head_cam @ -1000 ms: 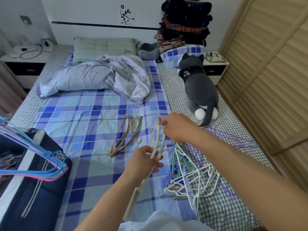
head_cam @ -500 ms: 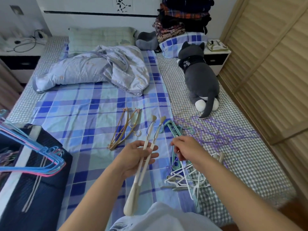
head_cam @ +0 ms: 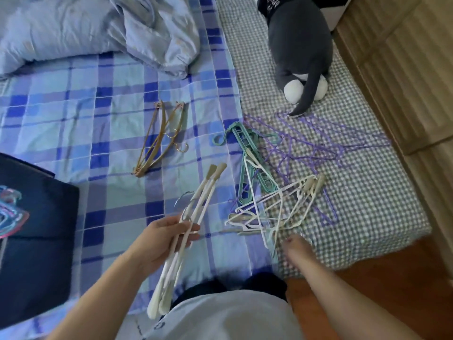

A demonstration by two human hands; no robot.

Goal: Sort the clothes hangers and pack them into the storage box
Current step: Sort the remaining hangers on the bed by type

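My left hand (head_cam: 166, 238) grips a bundle of cream hangers (head_cam: 196, 209) at mid-length; their padded ends point up and away. My right hand (head_cam: 297, 249) sits at the near edge of a tangled pile of white hangers (head_cam: 267, 209), blurred, so its hold is unclear. Teal hangers (head_cam: 241, 141) and thin purple hangers (head_cam: 318, 146) lie beyond that pile. Two tan hangers (head_cam: 161, 138) rest alone on the blue plaid sheet. The dark navy storage box (head_cam: 41, 253) stands at the left with blue and pink hangers (head_cam: 11, 214) in it.
A grey plush cat (head_cam: 301, 50) lies on the checked sheet at the far right. A crumpled pale-blue duvet (head_cam: 98, 28) fills the top left. A wooden wardrobe (head_cam: 404, 69) runs along the bed's right side, with bare wood floor (head_cam: 367, 278) below.
My head has tipped down and closer to the bed. My right hand has drawn back from the teal hangers to the near edge of the white pile. The left hand still holds the cream hangers.
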